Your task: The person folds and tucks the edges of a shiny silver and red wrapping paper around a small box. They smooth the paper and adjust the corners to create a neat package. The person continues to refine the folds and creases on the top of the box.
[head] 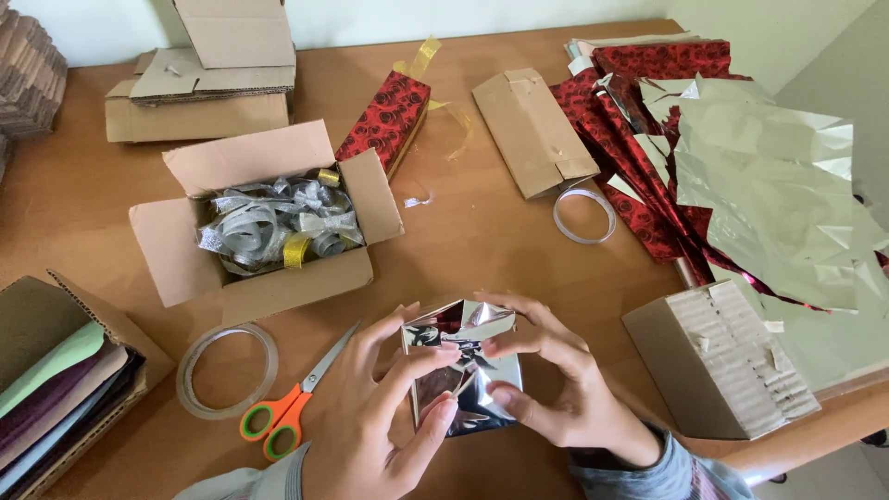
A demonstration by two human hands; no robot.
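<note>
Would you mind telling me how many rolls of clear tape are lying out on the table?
2: one clear tape roll left of the scissors, another beside the flat cardboard packet.

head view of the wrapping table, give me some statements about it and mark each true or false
1. Both hands, left hand and right hand, hold a small box wrapped in silver foil. True.
2. The scissors have blue handles. False: the handles are orange and green.
3. The open cardboard box holds silver and gold ribbon. True.
4. The red rose-patterned box lies inside the open box. False: it lies on the table behind it.
5. A clear tape roll lies left of the scissors. True.
</note>
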